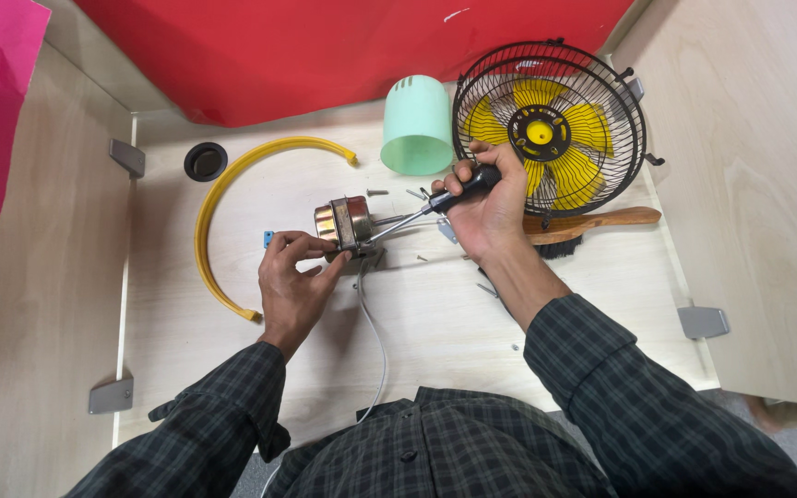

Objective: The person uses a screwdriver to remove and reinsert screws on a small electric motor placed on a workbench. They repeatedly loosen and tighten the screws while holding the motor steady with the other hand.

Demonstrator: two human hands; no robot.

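While my left hand point(292, 277) grips the fan motor point(343, 224), my right hand point(486, 207) clenches the screwdriver point(422, 214); its tip must stay seated in the screw.

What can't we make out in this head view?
- Screwdriver tip: hidden where it meets the round metal motor.
- Black screwdriver handle: mostly wrapped by right hand.
- Wooden-handled brush: bristles mostly behind the right hand.
- Small screws: too small to tell type.
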